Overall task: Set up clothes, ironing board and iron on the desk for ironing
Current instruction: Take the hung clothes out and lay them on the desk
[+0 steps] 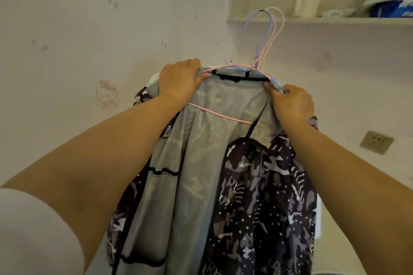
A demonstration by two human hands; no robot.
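A camouflage-print jacket (257,196) in dark purple, grey and white, with a pale grey mesh lining, hangs open in the middle of the view, its lining turned toward the camera and its patterned front panel falling at the right. It hangs on a thin pink wire hanger (223,116), whose lower bar crosses the lining below the collar; a light blue wire hanger (261,44) lies close against the pink one, and both hooks rise to the edge of a white wall shelf (335,20) at the upper right.

The left hand (178,81) grips the jacket's left shoulder, fingers curled over the top of the fabric and thumb pressed near the collar. The right hand (292,101) grips the right shoulder, fingers bunched round the cloth at the hanger's end. Both bare forearms reach up from the lower corners, and a white sleeve (33,234) shows at the lower left.

On the shelf stand a pale bottle (307,4) and what looks like a blue-and-white packet (388,8), blurred. The wall behind carries faint pink cartoon wallpaper (107,96), and a square beige wall socket (376,142) sits at the right.
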